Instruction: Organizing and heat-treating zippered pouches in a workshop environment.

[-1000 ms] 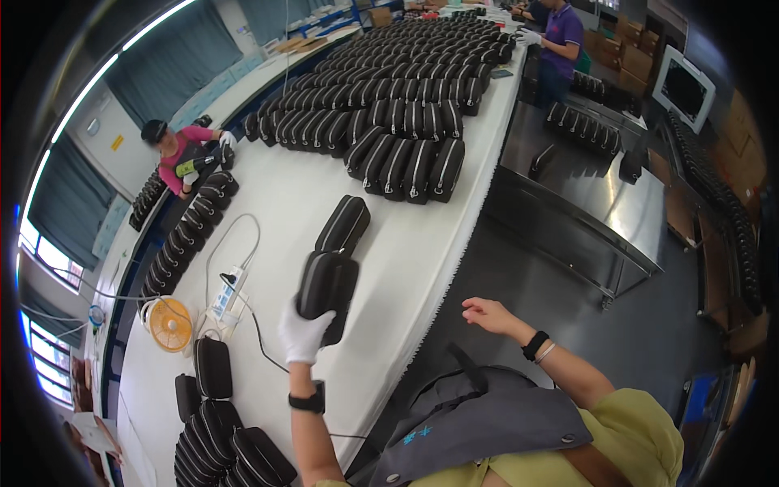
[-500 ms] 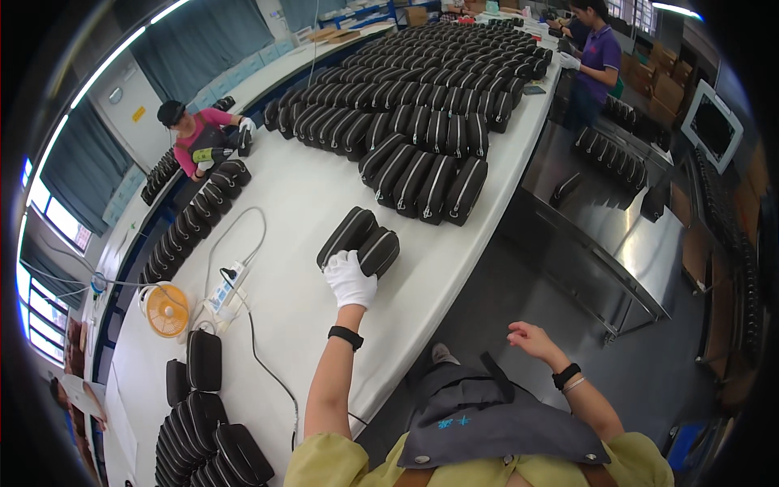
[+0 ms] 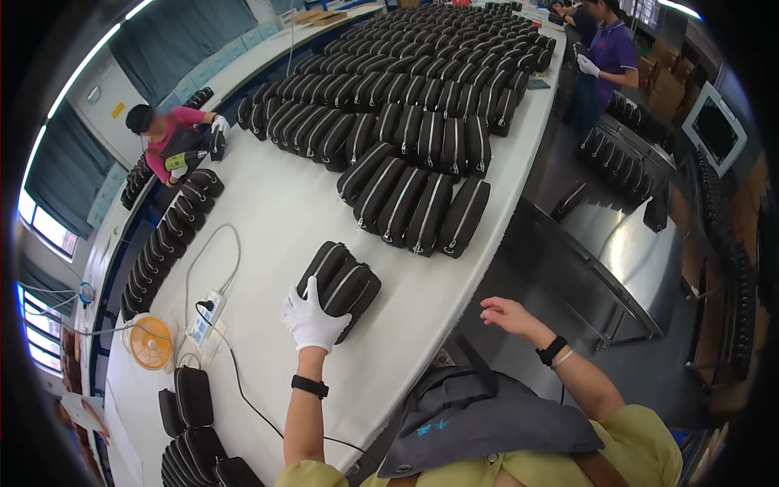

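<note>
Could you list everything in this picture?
Long table: one, white, centre
Paired zip cases: two, black, on long table
Other zip cases: too many to count, black, mostly rows
Round fan: one, orange, long table's left
Power strip: one, mostly white, beside round fan
Metal table: at least one, silver, right
Screen: one, black, far right
Boxes: several, brown, upper right
Co-workers: at least three, mixed clothing colours, background
Apron: one, grey, lower edge
Left hand: one, white glove, at paired zip cases
Right hand: one, bare, off long table

Cases (image 3: 350,288) mid-frame are plain black with silvery zip lines, left grip (image 3: 315,322) is gloved white, table (image 3: 268,280)'s white too, and that round fan-like thing (image 3: 151,342) lower left is orange.
</note>
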The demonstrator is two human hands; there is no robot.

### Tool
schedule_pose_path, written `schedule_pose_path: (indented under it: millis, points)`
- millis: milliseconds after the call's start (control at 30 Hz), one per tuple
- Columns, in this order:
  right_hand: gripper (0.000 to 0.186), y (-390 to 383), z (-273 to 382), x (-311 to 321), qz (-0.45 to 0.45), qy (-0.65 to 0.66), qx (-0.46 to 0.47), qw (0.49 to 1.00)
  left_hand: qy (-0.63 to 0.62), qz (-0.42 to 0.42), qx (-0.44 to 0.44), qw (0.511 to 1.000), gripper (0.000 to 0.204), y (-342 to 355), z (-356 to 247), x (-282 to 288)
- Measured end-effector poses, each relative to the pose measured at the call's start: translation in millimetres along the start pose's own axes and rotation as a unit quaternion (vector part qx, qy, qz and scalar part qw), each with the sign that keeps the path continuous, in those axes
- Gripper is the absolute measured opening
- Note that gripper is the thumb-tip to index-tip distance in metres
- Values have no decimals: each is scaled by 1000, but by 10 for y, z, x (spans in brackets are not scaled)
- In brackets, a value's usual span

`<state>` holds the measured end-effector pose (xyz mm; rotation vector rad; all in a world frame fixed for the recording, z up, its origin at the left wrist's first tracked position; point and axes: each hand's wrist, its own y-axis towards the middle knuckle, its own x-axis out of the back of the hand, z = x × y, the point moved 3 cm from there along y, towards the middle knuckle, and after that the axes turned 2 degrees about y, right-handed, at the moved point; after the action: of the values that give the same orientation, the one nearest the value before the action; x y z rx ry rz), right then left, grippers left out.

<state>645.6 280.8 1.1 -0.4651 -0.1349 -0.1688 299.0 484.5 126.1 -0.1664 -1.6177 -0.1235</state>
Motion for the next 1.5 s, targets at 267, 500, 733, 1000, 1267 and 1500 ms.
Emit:
schedule_pose_path:
  millis: [267,500,733,1000,1267,1500]
  points:
    - [34,491,-105,287,29,-52,-29,998,-39,-85,145,985,99,545,322,-138]
    - [34,603,51,645,-34,5,-90,995,-35,-72,164,983,99,1176,546,-82]
    - [35,836,188,962,-173,121,-60,976,68,-39,130,988,102,1322,289,-57]
    - [35,1303,359,1031,-165,121,-77,976,-182,-192,-54,963,77,1859,-326,-457]
    - [31,1646,262,1409,-34,47,-115,992,35,-66,89,993,118,1686,-357,100]
    - [17,1981,108,1460,-14,20,-80,997,36,30,137,989,121,1236,611,-50]
